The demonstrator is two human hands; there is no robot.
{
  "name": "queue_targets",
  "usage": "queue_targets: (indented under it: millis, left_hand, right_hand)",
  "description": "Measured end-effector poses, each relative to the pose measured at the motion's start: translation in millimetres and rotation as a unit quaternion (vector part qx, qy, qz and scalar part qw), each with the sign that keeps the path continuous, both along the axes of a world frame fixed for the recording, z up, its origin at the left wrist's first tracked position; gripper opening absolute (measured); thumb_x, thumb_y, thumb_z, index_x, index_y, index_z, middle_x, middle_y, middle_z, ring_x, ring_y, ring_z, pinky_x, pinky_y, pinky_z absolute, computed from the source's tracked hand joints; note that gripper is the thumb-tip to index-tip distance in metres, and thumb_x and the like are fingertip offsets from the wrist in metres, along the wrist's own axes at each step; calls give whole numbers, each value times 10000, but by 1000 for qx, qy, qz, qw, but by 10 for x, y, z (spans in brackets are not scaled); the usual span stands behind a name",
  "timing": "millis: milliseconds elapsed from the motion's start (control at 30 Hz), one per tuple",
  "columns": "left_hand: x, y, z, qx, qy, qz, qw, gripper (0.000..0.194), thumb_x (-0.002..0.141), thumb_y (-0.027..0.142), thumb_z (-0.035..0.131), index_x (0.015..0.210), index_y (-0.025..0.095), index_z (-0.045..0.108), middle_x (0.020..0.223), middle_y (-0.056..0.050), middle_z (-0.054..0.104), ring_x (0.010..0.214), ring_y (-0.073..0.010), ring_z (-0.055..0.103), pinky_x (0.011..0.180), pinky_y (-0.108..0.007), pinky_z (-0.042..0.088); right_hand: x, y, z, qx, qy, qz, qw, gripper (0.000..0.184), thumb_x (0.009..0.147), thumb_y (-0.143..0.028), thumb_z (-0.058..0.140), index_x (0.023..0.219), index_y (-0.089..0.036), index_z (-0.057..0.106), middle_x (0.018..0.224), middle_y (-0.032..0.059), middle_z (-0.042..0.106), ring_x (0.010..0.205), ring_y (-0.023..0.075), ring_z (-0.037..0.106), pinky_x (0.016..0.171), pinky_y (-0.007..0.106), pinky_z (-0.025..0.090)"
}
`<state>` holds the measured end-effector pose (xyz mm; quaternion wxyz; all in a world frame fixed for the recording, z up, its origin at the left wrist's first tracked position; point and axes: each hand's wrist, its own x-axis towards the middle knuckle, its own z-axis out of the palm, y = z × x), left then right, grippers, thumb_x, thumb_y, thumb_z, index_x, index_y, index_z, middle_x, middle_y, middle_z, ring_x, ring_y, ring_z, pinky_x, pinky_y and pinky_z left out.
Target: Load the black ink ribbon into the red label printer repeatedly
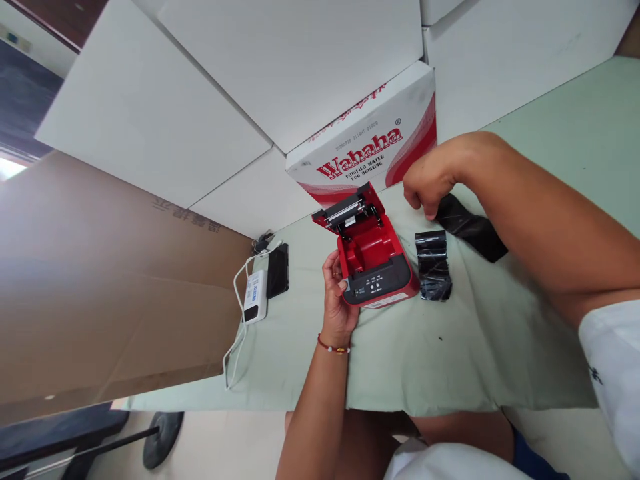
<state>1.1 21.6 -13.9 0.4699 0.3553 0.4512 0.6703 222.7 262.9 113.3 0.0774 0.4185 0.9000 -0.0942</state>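
Observation:
A red and black label printer (379,257) sits on the green cloth with its lid (345,212) raised and its red roll bay exposed. At its left side, my left hand (340,300) grips the body, thumb on the front corner of the dark button panel. My right hand (434,175) is bent down to the right of the printer, fingers curled together. Beside its fingertips lies a dark black strip (473,230); whether the fingers hold it is hidden. A shiny, crinkled black plastic piece (433,265) lies between the printer and my right forearm.
A white and red Wahaha water carton (365,143) stands behind the printer, against white boxes (300,60). To the left lie a black phone (278,271), a white power bank (256,297) and a white cable (235,353). A tall brown cardboard panel (125,287) borders the table's left side.

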Motion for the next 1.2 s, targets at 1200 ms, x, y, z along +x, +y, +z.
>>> queue_targets:
  millis: [1200]
  left_hand:
    - [75,18,50,9,-14,19,1000,662,737,503,925,1338,358,691,1476,-25,660,1425,-283,592,1214,-412,488]
  right_hand:
    - [-119,-875,600,-224,142,335,904,255,999,-326,675,1123,-152,815,768,-15,716,695,110,583,675,274,413]
